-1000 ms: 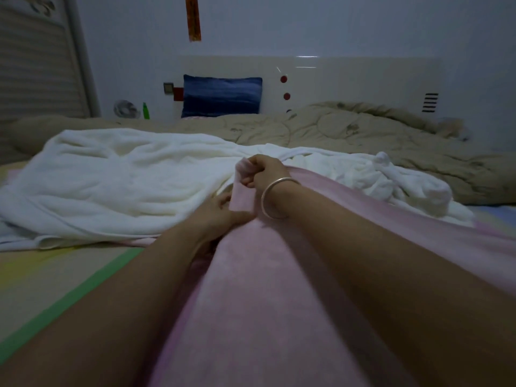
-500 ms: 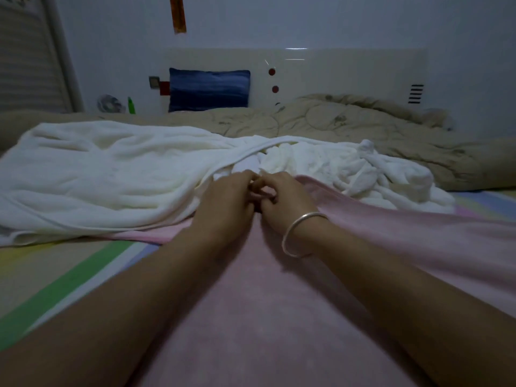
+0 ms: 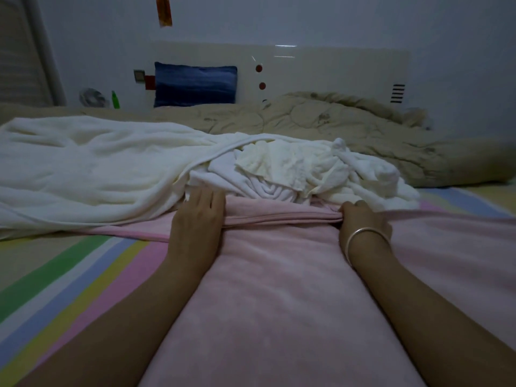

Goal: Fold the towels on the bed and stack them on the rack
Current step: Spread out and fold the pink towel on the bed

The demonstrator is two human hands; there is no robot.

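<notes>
Two hands work the far edge of the pink towel (image 3: 279, 289), which lies spread on the near side of the bed (image 3: 69, 277), with that edge doubled into a narrow band. The left hand (image 3: 199, 219) lies flat on the band's left end, fingers (image 3: 205, 196) straight and pressing. The right hand (image 3: 363, 219) curls its fingers round the band's right end. Just beyond, a big white towel (image 3: 83, 169) sprawls to the left beside a crumpled white heap (image 3: 293, 174), both unfolded. The job looks barely begun: one fold is under way, nothing is stacked, and no rack is in view.
</notes>
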